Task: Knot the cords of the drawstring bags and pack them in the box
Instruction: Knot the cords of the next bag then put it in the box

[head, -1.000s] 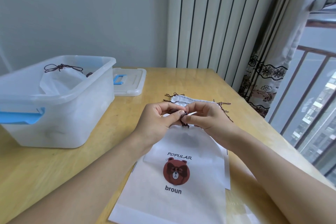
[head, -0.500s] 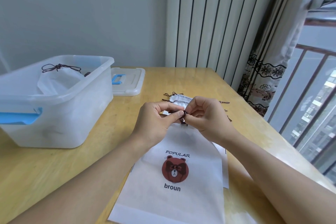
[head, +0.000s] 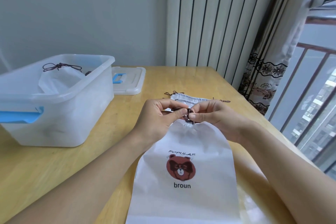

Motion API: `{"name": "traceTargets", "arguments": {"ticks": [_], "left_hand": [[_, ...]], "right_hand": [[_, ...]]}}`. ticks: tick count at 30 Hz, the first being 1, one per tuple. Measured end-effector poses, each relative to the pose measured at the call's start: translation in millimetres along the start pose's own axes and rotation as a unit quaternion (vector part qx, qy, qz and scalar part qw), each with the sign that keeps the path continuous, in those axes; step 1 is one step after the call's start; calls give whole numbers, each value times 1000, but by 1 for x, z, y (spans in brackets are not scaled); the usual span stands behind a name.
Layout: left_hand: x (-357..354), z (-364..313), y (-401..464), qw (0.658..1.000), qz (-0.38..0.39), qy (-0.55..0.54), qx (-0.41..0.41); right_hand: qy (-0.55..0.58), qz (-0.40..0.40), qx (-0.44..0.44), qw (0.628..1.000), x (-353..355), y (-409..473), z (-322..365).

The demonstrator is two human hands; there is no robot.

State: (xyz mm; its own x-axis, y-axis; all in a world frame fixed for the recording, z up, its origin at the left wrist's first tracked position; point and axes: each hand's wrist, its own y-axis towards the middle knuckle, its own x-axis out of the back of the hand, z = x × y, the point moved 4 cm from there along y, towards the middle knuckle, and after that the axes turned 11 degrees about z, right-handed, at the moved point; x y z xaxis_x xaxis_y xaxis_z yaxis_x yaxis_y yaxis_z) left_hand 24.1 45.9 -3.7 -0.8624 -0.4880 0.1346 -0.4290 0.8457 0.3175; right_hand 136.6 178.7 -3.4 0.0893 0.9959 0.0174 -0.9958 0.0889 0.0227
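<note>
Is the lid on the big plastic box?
No, the box is open with a knotted bag inside, and its lid lies flat on the table just behind it.

A wooden table [head: 54,169] stands by a striped curtain [head: 209,23], a floral curtain [head: 263,82] and a window railing [head: 309,96].

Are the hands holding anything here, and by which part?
Both hands, left hand and right hand, pinch the dark cord at the gathered mouth of the bear bag, fingertips meeting at the knot. Neither grips the bag's cloth.
</note>
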Motion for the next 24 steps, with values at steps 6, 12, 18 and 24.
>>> {"name": "traceTargets", "arguments": {"ticks": [6,12,18,24], "left_hand": [[-2,2,-1,999,32,-7,11],[-2,0,-2,999,32,-14,10],[-2,0,-3,998,37,-42,29],[-1,-2,-2,997,37,-63,33]], "right_hand": [[87,98,-69,989,-2,1,-14],[87,90,-38,991,-2,2,-10],[118,112,-36,986,4,0,-10],[105,133,-32,985,7,4,-17]]}}
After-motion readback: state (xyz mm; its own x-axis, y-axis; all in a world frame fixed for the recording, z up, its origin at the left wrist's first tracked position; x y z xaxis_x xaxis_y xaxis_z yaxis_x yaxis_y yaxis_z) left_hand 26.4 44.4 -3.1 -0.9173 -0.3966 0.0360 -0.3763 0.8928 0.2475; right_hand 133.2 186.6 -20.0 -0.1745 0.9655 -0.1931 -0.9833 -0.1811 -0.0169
